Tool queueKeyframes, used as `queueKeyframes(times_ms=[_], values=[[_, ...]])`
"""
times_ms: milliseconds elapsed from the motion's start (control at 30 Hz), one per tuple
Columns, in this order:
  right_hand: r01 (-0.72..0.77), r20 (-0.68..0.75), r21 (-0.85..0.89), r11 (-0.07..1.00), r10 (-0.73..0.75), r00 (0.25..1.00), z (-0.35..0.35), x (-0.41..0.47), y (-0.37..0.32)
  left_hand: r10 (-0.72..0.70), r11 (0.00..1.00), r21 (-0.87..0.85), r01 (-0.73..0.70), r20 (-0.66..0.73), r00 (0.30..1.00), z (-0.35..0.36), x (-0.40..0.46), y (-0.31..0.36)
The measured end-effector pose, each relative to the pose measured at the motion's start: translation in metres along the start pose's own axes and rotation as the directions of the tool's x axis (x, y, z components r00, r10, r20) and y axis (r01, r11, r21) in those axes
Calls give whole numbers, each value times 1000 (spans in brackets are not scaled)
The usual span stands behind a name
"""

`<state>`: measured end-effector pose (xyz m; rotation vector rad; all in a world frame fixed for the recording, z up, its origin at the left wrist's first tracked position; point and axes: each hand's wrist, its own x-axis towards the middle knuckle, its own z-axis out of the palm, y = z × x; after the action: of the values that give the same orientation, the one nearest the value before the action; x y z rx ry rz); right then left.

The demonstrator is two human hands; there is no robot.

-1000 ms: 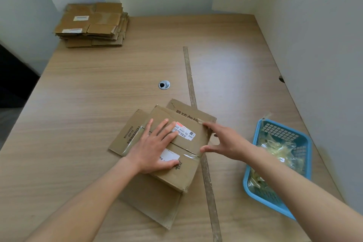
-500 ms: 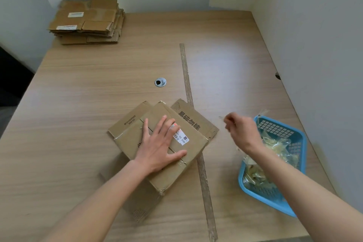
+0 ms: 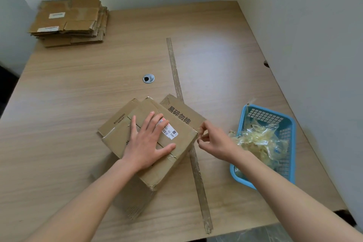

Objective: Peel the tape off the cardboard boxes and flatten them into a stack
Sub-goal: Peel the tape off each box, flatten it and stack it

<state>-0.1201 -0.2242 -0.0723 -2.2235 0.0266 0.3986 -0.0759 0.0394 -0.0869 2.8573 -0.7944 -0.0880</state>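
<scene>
Left hand (image 3: 146,148) pressed flat, fingers spread, on cardboard box (image 3: 182,143); right hand (image 3: 214,140) pinches at the box's right corner, contents unclear. Wooden table (image 3: 78,94), blue basket (image 3: 287,124) right, white walls.

Lighting: soft, even, daylight-like. Broad pale glare on the counter (image 3: 212,53) right of centre. Shadows faint and short. Wide-angle bowing at the frame edges; slight softness overall, corners dimmer.

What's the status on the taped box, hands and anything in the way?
Left hand flat on the cardboard box. Right hand pinching at the box's right edge; tape there too faint to confirm. Nothing in the way.
</scene>
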Motion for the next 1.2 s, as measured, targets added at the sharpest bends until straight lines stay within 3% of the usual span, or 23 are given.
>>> queueKeyframes(times_ms=[233,400,667,800,833,900,967,1000,1100,1200], values=[[39,-128,84,996,-28,991,3,6,7,4,1000,9,-4,-11,1000,0,0,1],[100,-232,12,995,-95,968,3,7,7,12,1000,4,-12,-33,999,3,-1,1],[214,2,-272,938,-221,975,-23,21,-4,13,999,33,-13,-3,1000,1,0,0],[238,50,-377,895,-237,970,-25,23,-6,13,1000,29,-13,-5,1000,1,1,1],[243,14,-413,878,-261,965,-26,23,-7,18,999,31,-18,0,1000,1,1,1],[205,-197,-423,882,-311,930,-38,32,-11,33,999,43,-34,13,999,1,0,0],[203,-398,-330,922,-331,856,-60,46,-25,36,998,43,-37,14,999,2,0,-1],[242,-416,-277,930,-343,842,-70,51,-36,35,999,35,-36,13,999,1,0,-1],[352,-308,-228,908,-410,858,-79,52,-58,29,999,21,-29,9,1000,1,1,0],[325,-90,-280,903,-362,928,-62,33,-38,30,999,19,-29,0,1000,1,0,1]])
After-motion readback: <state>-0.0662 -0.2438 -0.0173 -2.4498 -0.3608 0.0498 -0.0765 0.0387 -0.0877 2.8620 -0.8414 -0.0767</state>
